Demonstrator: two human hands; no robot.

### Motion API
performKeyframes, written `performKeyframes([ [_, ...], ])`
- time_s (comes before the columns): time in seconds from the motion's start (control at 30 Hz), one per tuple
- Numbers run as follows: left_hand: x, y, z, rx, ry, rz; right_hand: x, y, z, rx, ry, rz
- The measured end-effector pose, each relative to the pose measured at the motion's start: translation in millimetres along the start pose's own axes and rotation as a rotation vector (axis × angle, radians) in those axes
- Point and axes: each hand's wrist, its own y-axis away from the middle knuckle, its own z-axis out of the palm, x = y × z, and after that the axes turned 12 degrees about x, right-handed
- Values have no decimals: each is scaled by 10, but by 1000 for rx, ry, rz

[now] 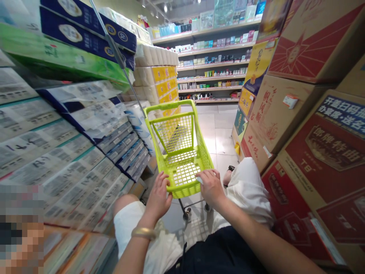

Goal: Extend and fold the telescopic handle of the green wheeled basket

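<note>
Head view: the left hand point(157, 198) is lying open against the near left corner of the cart point(182, 152), fingers spread up its side and touching the plastic. A gold bangle point(145, 233) is sitting on that wrist. The right hand point(211, 187) is closing over the near right corner of the rim, fingers curled down onto it. The two hands are staying apart, one at each corner.

The small lime-green cart is standing on the tiled floor point(219, 129) in the middle of the aisle, just in front of the person's knees, its mesh basket showing nothing inside. Its handle is pointing away from the person, and a wheel point(186, 215) is showing below the basket.

The person is crouching low in white shorts point(248, 190), with one knee either side of the cart. On the left, tissue packs point(71, 152) are filling the shelves close beside the cart, with paper rolls point(155, 72) stacked further along. On the right, cardboard boxes point(299, 152) are rising in a tall pile. Stocked shelves point(211, 64) are running across the far end.
</note>
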Motion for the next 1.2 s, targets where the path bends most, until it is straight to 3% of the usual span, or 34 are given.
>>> performKeyframes([
  [0.13, -274, 16, -65, 20, -43, 0, -161, 37, 81, -18, -61, -62],
  [0.23, -328, 36, -109, 24, -112, -19, -285, 55, 148, -24, -87, -94],
  [0.3, -211, 47, -99, 74, -162, -68, -370, 66, 190, -27, -97, -94],
  [0.4, 127, 50, -6, 150, -78, -111, -488, 82, 237, -36, -94, -73],
  [0.53, 474, 34, 131, 55, 24, -91, -529, 103, 217, -57, -110, -95],
  [0.77, 422, -51, 17, -10, 12, -64, -147, 77, -13, -3, -207, -181],
  [0.87, 416, -100, -27, -48, -16, -86, -56, 53, -16, 24, -225, -212],
  [0.97, 491, -103, 11, -47, -78, -107, -115, 80, 70, 67, -210, -197],
  [1.07, 634, -49, 124, 71, -143, -122, -243, 146, 170, 64, -201, -170],
  [1.2, 744, 51, 248, 128, -66, -95, -295, 157, 204, 21, -238, -216],
])
